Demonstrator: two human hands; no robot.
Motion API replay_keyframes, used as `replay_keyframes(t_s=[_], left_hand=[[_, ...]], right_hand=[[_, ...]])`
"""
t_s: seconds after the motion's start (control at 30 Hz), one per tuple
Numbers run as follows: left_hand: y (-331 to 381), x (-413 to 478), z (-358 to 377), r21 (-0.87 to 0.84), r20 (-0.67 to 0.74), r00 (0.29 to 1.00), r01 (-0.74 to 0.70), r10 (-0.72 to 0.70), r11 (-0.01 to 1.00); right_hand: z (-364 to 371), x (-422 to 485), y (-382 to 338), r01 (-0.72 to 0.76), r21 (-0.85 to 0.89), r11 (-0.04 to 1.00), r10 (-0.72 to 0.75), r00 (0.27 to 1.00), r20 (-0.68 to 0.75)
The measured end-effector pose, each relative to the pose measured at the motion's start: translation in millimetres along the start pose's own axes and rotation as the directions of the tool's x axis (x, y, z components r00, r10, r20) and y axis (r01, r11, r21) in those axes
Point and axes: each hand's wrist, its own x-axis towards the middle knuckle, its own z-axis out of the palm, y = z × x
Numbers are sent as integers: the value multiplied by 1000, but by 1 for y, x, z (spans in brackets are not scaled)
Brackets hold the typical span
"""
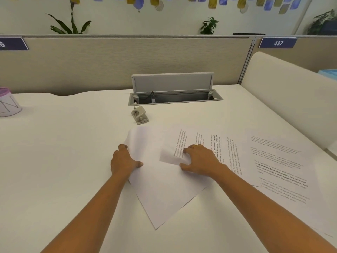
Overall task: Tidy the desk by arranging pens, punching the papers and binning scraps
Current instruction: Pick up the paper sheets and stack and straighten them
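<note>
A blank-side-up sheet of paper point(160, 194) lies skewed on the white desk point(63, 161), over a printed sheet point(206, 141). My left hand point(123, 161) grips the sheet's left edge, thumb on top and fingers curled round it. My right hand point(200, 159) rests on the papers with curled fingers, pinching a small folded-over flap point(169, 157) of paper. More printed pages point(280, 172) lie to the right. A small grey hole punch point(140, 115) stands on the desk just beyond the papers, apart from both hands.
A white pot with a purple rim point(9, 103) stands at the far left edge. An open grey cable hatch point(173, 90) sits in the desk behind the punch. A beige partition point(109, 61) closes the back, and a cream divider point(291, 92) the right side.
</note>
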Motion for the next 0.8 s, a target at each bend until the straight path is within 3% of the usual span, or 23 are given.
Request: replay_keyframes(t_s=[0.47, 0.53, 0.63, 0.73, 0.8], left_hand=[[-9, 3, 2, -185, 13, 999, 36, -35, 982], [-11, 4, -1, -357, 69, 995, 97, -77, 929], [-13, 4, -6, -619, 196, 971, 229, -135, 751], [-15, 2, -5, -746, 248, 957, 288, -152, 601], [-16, 1, -4, -783, 222, 960, 279, -170, 556]], right_hand=[[2, -4, 8, 59, -17, 998, -59, 998, -24], [3, -6, 9, 63, -31, 998, -65, 996, -57], [3, -7, 13, 66, -19, 998, -68, 990, -122], [3, -14, 21, 59, 83, 995, -46, 987, -156], [3, -19, 24, 20, 147, 989, 9, 981, -195]])
